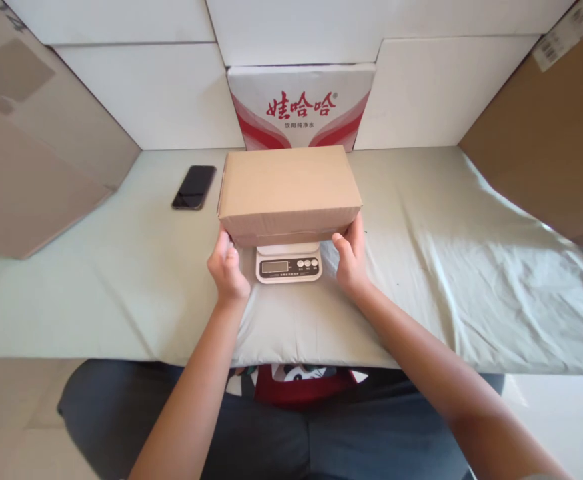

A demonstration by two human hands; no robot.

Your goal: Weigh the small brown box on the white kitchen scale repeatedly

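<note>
Phone [194,187] lies far left on tabletop [471,267]. Left hand [227,267] — fingers clamped on near-left lower edge of cardboard box [288,187]. Box sits on small scale [288,263], centre. Right hand [351,257] — fingers clamped on box's near-right corner.

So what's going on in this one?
A seated person has both hands on a closed cardboard box that sits over a small white digital scale. The left hand and right hand touch its near bottom corners. A black phone lies to the left on the pale green cloth.
</note>
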